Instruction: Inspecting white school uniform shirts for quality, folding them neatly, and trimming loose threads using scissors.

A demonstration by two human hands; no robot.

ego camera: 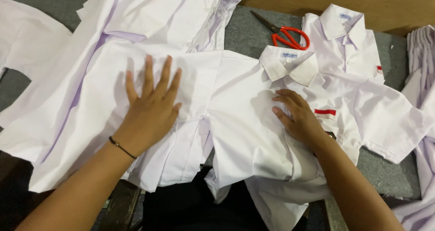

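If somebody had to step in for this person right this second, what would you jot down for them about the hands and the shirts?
Left hand: flat, fingers spread, pressing on the pile of white shirts; holds nothing.
Right hand: resting on the front of the open white shirt, beside its collar; no grasp visible.
That shirt lies face up, sleeves out, not folded.
One folded shirt lies behind it; red-handled scissors beside that, untouched.
More white cloth at the right edge.

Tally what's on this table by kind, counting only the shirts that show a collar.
White collared shirts: 2, one under the right hand at, one folded behind it
Red-handled scissors: 1
Hands: 2, the left hand flat on white cloth
Total: 5
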